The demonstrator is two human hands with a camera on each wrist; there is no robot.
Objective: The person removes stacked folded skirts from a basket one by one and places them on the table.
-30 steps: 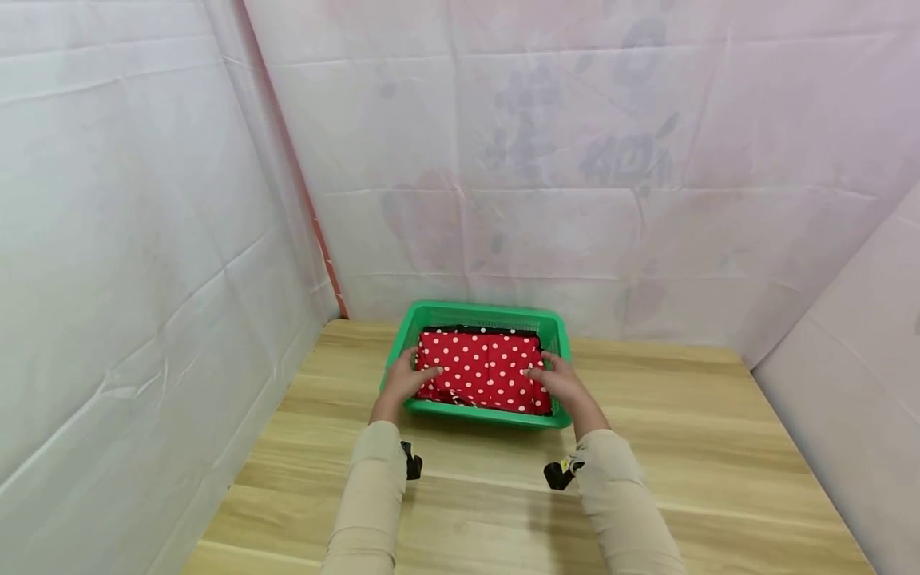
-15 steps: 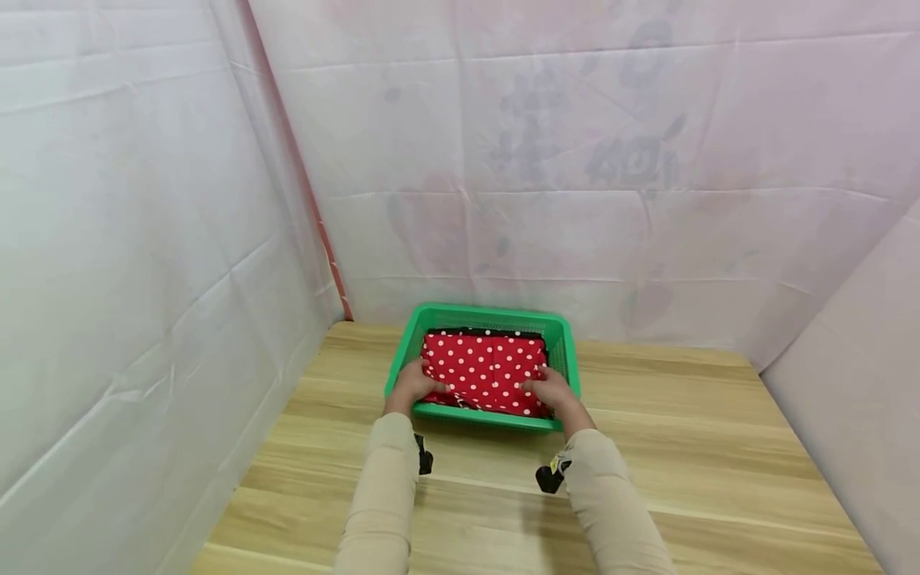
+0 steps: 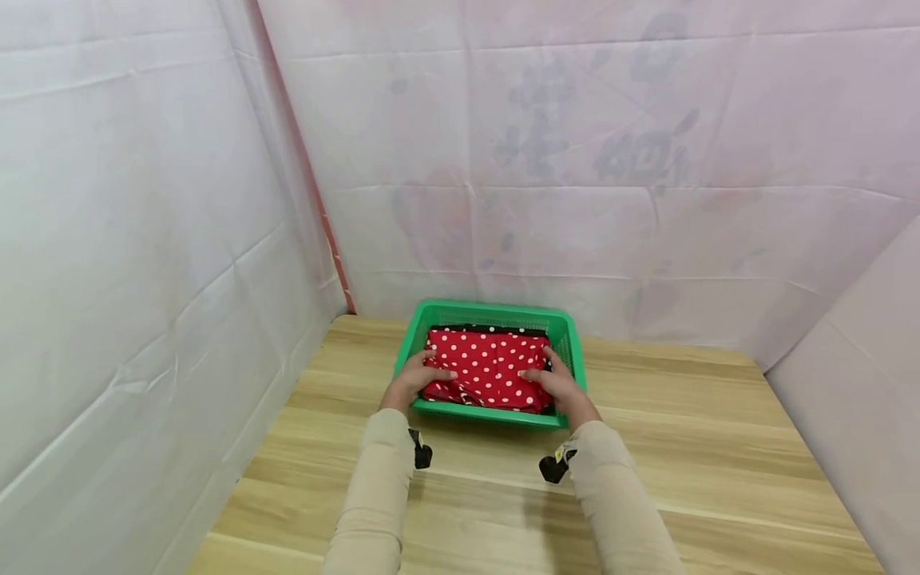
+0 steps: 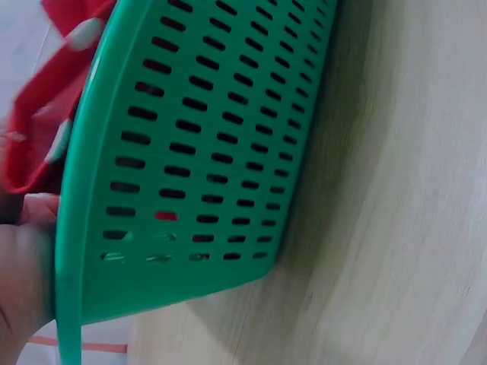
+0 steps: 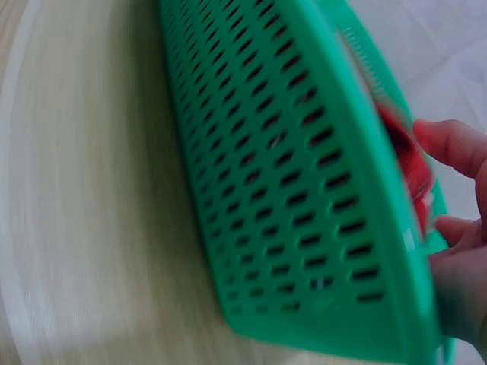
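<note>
A folded red polka-dot cloth [image 3: 489, 367] lies in a green plastic basket [image 3: 496, 307], over black fabric with white dots [image 3: 467, 328] that shows at its back edge. My left hand [image 3: 413, 378] holds the cloth's left side, thumb on top. On the opposite side my right hand [image 3: 562, 385] grips it likewise, its thumb on the upper face. In the left wrist view a red fold [image 4: 46, 114] stands above the basket rim beside the hand [image 4: 23, 281]. The right wrist view has thumb and finger around the cloth's edge [image 5: 411, 171]; the other fingertips are hidden.
The basket stands on a wood-grain table [image 3: 690, 447] close to the back sheet [image 3: 546, 160]. White sheets also hang at the left [image 3: 129, 263] and right [image 3: 862, 375]. Black wrist mounts [image 3: 553, 469] sit below the beige sleeves.
Half a second ago both hands sat lower at the cloth's front corners; now they are further back along its sides. The cloth has shifted slightly within the basket.
</note>
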